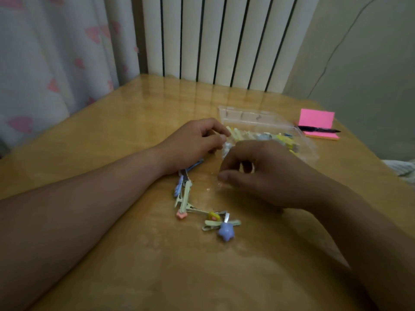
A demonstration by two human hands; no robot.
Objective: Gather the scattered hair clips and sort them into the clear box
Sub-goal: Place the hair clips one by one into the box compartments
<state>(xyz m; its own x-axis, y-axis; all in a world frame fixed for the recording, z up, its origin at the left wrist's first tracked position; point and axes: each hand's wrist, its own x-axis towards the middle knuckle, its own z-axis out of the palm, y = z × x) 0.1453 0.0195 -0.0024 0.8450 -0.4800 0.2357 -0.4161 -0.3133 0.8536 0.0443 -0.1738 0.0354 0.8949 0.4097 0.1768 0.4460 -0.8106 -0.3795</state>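
Hovering left grip [197, 142] and right grip [258, 173], both curled, holding what cannot be told, at the near corner of the clear box [247, 115], leaving loose hair clips [186, 194] trailing bodyward along the desk [157, 265] from the left wrist, seemingly nearer that grip.

Site type: private home, prob. bedroom or living rm. Evidence:
- White curtain [45, 75] w/ pink heart print, left.
- White column radiator [224, 41] at back wall.
- Plain painted wall w/ loose cable [336, 48], right.
- Glossy wooden table [157, 265] set in the corner.
- On it: small coloured hair clips [225, 231], clear box [247, 115], pink sticky-note pad [316, 118] w/ black pen [318, 130].
- Striped fabric [402, 168] at right edge, poss. bedding.
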